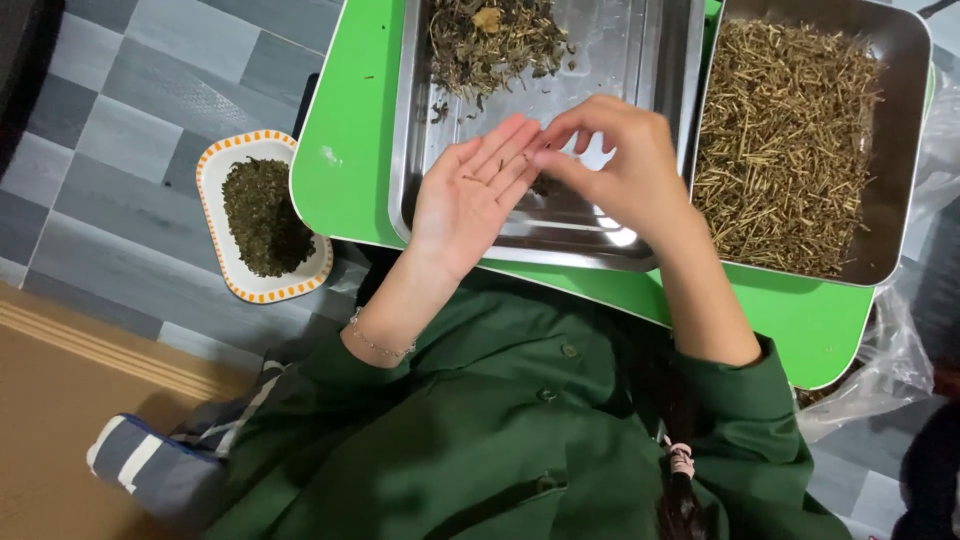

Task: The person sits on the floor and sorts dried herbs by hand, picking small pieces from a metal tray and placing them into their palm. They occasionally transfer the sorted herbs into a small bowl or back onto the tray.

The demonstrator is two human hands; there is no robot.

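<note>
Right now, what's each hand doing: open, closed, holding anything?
Left hand: open, palm up, a few small herb bits lying on it.
Right hand: fingertips pinched at the left palm's edge; whether they hold anything cannot be told.

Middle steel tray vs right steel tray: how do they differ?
The middle tray is mostly bare shiny metal, with a small heap of dark, leafy dried herb at its far end; the right tray is covered nearly wall to wall with pale straw-coloured stems. Both hands, left hand and right hand, hover over the middle tray, none over the right. Both trays sit on the green table.
</note>
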